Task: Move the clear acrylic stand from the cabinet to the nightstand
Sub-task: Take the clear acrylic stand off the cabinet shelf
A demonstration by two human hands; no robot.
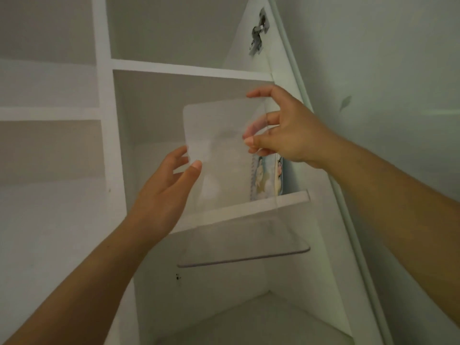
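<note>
The clear acrylic stand (224, 170) is held in the air in front of the white cabinet (107, 120), at the level of its middle compartment. It has an upright rounded panel and a flat base that juts toward me, edge at bottom. My right hand (281, 128) pinches the panel's upper right edge between thumb and fingers. My left hand (169, 190) grips the panel's lower left edge, thumb in front and fingers behind. No nightstand is in view.
A spiral-bound illustrated booklet (263, 178) leans at the right end of the middle shelf (293, 197), behind the stand. The open cabinet door (311, 120) with its metal hinge (258, 33) stands at the right, a pale wall beyond it.
</note>
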